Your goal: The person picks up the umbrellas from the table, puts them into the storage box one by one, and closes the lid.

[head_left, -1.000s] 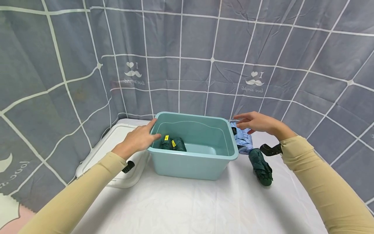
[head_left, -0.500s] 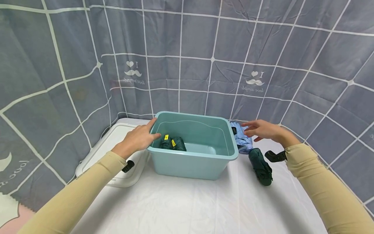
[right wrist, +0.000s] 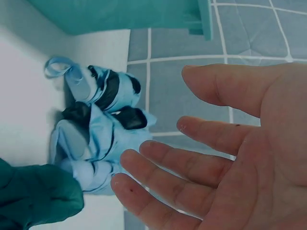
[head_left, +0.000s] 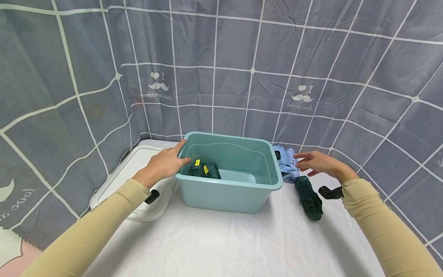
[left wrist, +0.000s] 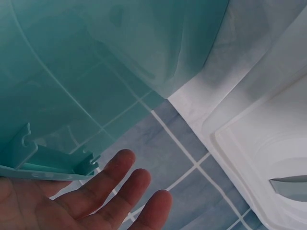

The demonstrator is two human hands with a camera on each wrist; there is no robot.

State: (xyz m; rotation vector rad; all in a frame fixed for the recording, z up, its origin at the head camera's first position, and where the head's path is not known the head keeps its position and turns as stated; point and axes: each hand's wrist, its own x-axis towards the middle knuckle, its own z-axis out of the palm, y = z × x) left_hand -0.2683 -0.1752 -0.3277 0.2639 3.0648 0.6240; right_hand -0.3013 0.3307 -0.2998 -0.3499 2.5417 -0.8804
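Note:
In the head view a teal plastic bin [head_left: 225,196] stands on the white cloth. Two dark green bundles [head_left: 212,172] with yellow tags, which look like folded umbrellas, lie inside at its left. My left hand [head_left: 164,164] rests at the bin's left rim, thumb over the inside; the left wrist view shows its other fingers [left wrist: 127,187] extended outside the rim. To the right of the bin, my right hand [head_left: 318,162] hovers with spread, empty fingers beside light blue folded umbrellas [head_left: 286,163]. Nearer to me lies a dark green folded umbrella [head_left: 309,198].
A white lid [head_left: 138,161] lies flat to the left of the bin, partly under my left arm. Behind everything hangs a grey checked curtain [head_left: 232,88], close to the bin's back. White cloth [head_left: 221,242] covers the surface in front.
My right hand has shifted right, from near the bin's right rim to beside the blue umbrellas. The left hand and the bin have stayed put.

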